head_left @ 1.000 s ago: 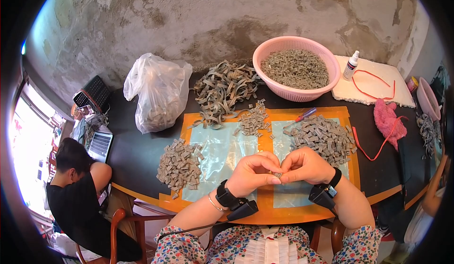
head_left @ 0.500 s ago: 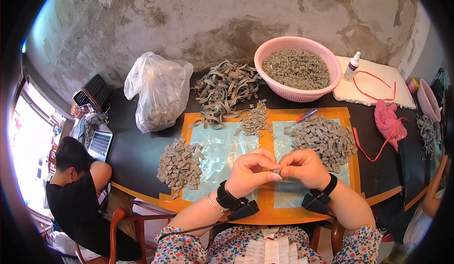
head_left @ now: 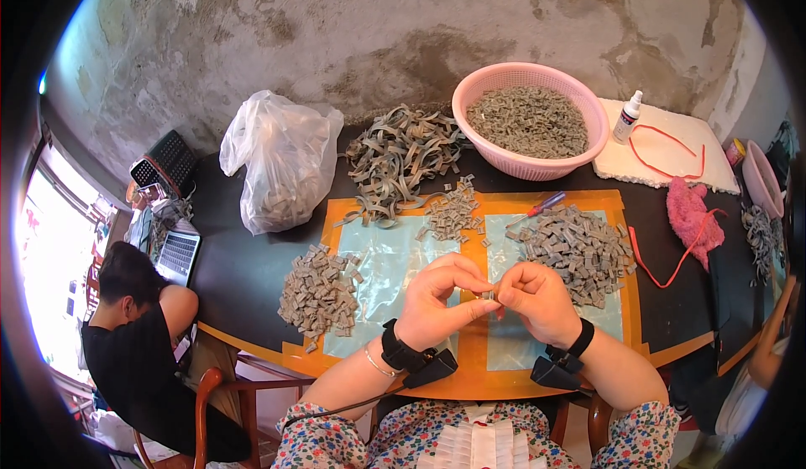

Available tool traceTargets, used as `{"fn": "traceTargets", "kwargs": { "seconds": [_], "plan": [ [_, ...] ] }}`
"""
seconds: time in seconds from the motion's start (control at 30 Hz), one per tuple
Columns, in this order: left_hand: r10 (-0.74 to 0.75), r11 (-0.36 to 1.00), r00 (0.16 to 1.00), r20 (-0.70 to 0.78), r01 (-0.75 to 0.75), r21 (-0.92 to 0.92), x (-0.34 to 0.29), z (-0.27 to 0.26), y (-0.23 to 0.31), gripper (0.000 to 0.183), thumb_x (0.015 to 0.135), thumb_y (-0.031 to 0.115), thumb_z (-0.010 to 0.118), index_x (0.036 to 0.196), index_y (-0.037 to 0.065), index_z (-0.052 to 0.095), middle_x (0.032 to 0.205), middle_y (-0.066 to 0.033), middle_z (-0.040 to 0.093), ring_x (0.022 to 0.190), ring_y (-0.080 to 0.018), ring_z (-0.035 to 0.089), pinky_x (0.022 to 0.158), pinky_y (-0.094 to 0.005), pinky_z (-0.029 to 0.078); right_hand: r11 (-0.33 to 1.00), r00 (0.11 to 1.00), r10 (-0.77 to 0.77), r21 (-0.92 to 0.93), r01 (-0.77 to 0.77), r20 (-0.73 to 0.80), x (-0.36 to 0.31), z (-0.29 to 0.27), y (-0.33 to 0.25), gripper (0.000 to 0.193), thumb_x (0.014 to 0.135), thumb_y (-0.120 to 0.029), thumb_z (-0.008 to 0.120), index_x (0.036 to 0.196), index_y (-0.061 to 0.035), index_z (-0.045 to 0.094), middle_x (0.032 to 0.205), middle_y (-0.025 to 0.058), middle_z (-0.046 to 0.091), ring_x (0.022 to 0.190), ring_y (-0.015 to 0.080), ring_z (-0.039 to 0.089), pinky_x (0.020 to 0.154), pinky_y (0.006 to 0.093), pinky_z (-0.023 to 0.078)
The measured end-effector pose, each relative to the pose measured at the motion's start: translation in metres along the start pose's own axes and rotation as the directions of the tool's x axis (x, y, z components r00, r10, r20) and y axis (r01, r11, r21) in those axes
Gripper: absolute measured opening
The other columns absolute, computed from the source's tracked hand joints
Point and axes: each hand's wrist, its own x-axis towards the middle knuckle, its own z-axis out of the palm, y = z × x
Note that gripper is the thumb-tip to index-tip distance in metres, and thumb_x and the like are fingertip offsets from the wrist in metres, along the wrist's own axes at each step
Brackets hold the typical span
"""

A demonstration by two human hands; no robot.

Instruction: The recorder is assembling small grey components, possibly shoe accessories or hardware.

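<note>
Over the middle of the mat, my left hand (head_left: pixel 438 299) and my right hand (head_left: pixel 537 303) meet fingertip to fingertip. Pinched in my left thumb and index finger is a small grey piece (head_left: pixel 488 295), mostly hidden. The right fingers press together at its other side; what they grip is covered. To the left lies a heap of small grey rectangular pieces (head_left: pixel 317 294). A second heap of grey pieces (head_left: pixel 579 251) is just beyond my right hand. Farther off, a smaller pile of little grey pieces (head_left: pixel 452 210) sits between the two pale blue sheets (head_left: pixel 378 255).
At the back are a knotted white plastic bag (head_left: pixel 281 162), a tangle of grey strips (head_left: pixel 399 158) and a pink basket (head_left: pixel 525 165) full of small pieces. A screwdriver (head_left: pixel 546 204), white bottle (head_left: pixel 627 118), foam board (head_left: pixel 672 171) and pink cloth (head_left: pixel 690 217) stand rightward. Another person (head_left: pixel 138 360) sits left.
My right hand has turned slightly, its fingers curling closer around the left fingertips. The left hand has opened its curve a little, and the small piece shows more between the fingertips.
</note>
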Motion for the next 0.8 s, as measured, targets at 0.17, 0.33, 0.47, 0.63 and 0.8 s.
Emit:
{"fn": "traceTargets", "kwargs": {
  "seconds": [0.17, 0.33, 0.47, 0.63, 0.8],
  "plan": [
    [0.134, 0.913, 0.991, 0.027, -0.134, 0.385, 0.0024, -0.0002, 0.0053, 0.020, 0.064, -0.002, 0.073, 0.082, 0.002, 0.063, 0.087, -0.0080, 0.058, 0.082, -0.0165, 0.056, 0.073, -0.0263, 0.044, 0.988, 1.000, 0.013, -0.151, -0.014, -0.012, -0.0004, 0.0044, -0.0062, 0.013, 0.084, -0.011, 0.063, 0.088, 0.0002, 0.058, 0.082, 0.0040, 0.062, 0.073, 0.0081, 0.058, 0.065, 0.0204, 0.047],
    [0.156, 0.873, 0.987, 0.040, -0.157, 0.462, 0.0049, 0.0003, 0.0057, 0.020, 0.065, -0.001, 0.071, 0.083, 0.001, 0.062, 0.088, -0.0088, 0.059, 0.082, -0.0172, 0.057, 0.073, -0.0269, 0.045, 0.968, 1.000, 0.000, -0.251, -0.006, -0.023, 0.0002, 0.0037, -0.0082, 0.015, 0.086, -0.014, 0.061, 0.088, 0.0010, 0.058, 0.082, 0.0047, 0.063, 0.073, 0.0085, 0.058, 0.066, 0.0213, 0.048],
    [0.106, 0.916, 0.994, 0.032, -0.110, 0.386, 0.0035, 0.0011, 0.0016, 0.022, 0.068, -0.003, 0.069, 0.088, -0.001, 0.062, 0.091, -0.0100, 0.059, 0.084, -0.0175, 0.057, 0.074, -0.0272, 0.045, 0.969, 1.000, -0.022, -0.245, 0.017, -0.017, 0.0005, 0.0016, -0.0076, 0.015, 0.087, -0.013, 0.059, 0.088, 0.0015, 0.058, 0.082, 0.0057, 0.062, 0.074, 0.0099, 0.059, 0.067, 0.0223, 0.048],
    [0.046, 0.948, 0.999, 0.003, -0.045, 0.315, 0.0027, 0.0055, 0.0020, 0.022, 0.071, -0.005, 0.066, 0.092, -0.002, 0.062, 0.094, -0.0112, 0.059, 0.087, -0.0178, 0.057, 0.077, -0.0279, 0.045, 0.976, 0.998, -0.057, -0.211, 0.053, -0.012, 0.0021, -0.0011, -0.0054, 0.014, 0.088, -0.012, 0.057, 0.088, 0.0016, 0.056, 0.082, 0.0061, 0.061, 0.073, 0.0114, 0.059, 0.067, 0.0231, 0.048],
    [0.074, 0.953, 0.997, 0.018, -0.076, 0.295, 0.0035, 0.0036, 0.0007, 0.021, 0.072, -0.004, 0.066, 0.093, -0.002, 0.062, 0.096, -0.0120, 0.060, 0.089, -0.0197, 0.057, 0.079, -0.0293, 0.045, 0.974, 0.998, -0.070, -0.218, 0.070, 0.009, 0.0022, -0.0036, -0.0036, 0.012, 0.088, -0.011, 0.057, 0.087, 0.0009, 0.055, 0.081, 0.0053, 0.060, 0.074, 0.0111, 0.059, 0.068, 0.0227, 0.048]
  ]
}}
